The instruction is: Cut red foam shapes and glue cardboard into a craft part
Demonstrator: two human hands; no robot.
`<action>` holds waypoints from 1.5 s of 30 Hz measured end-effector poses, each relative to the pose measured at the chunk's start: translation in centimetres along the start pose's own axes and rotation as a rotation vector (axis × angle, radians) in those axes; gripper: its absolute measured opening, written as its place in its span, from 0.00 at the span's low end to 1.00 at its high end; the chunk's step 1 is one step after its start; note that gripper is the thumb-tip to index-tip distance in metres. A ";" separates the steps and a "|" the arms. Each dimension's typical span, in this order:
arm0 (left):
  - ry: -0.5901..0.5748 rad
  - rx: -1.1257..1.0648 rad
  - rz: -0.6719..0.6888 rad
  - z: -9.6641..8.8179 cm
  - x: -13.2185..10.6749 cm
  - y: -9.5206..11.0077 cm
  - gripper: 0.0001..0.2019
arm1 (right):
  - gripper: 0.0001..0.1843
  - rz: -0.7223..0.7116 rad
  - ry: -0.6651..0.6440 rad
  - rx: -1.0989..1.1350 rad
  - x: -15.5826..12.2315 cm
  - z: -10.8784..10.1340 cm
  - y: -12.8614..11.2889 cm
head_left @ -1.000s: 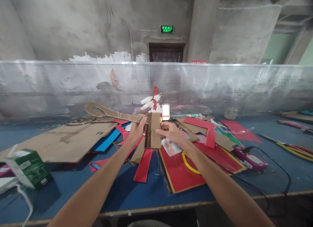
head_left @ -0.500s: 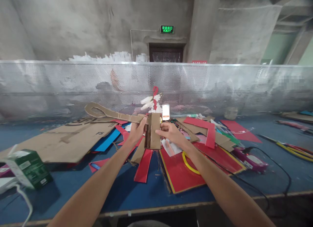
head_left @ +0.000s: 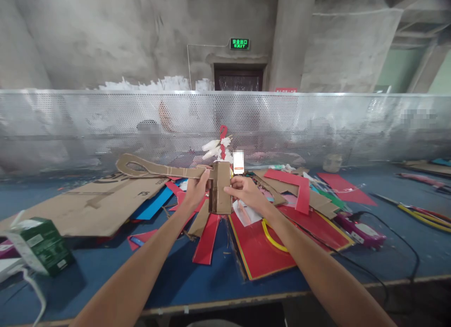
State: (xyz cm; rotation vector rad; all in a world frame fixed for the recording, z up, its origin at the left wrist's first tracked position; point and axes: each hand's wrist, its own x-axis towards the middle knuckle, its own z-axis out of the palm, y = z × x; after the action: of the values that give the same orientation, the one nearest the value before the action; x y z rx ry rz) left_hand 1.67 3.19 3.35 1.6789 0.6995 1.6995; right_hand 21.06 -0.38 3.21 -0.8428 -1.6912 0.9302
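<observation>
I hold a brown cardboard construction above the blue table (head_left: 197,275). Its box-like cardboard block (head_left: 221,188) is upright between my hands. From the block's top left corner a long cardboard arm (head_left: 155,167) with a looped end reaches out to the left. My left hand (head_left: 195,189) grips the block's left side where the arm joins it. My right hand (head_left: 244,190) pinches the block's right edge with thumb and fingers closed. Under them lie red card strips (head_left: 207,237) and a red sheet (head_left: 257,247).
A large flat cardboard sheet (head_left: 91,205) lies at the left. A green box (head_left: 44,245) stands near the front left edge. A yellow loop (head_left: 271,235), a purple glue gun (head_left: 359,230) with black cable and red card scraps (head_left: 299,188) lie right. A perforated metal screen (head_left: 317,125) backs the table.
The cardboard arm's looped end has swung slightly further left and lower. Both hands keep their grip on the block, almost unmoved.
</observation>
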 end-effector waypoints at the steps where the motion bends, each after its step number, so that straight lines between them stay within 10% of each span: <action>1: 0.001 -0.004 -0.002 0.0 0.0 0.0 0.17 | 0.17 -0.005 -0.002 -0.007 0.0 0.0 0.0; 29: 0.004 -0.004 -0.039 0.0 0.2 -0.4 0.15 | 0.16 0.046 0.000 -0.001 -0.2 -0.1 -0.4; 36: 0.022 -0.308 -0.226 -0.8 0.7 -0.5 0.16 | 0.19 -0.011 0.251 -0.050 0.3 -0.7 0.0; 45: -0.072 -0.467 -0.300 -1.3 0.4 0.1 0.16 | 0.22 0.031 -0.007 -0.033 -0.2 0.0 -0.7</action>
State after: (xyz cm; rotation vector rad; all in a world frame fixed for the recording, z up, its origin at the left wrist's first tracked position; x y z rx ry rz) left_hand 0.39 3.47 3.66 1.2339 0.4480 1.4445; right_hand 21.05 -0.87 3.71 -0.8914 -1.7077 0.9293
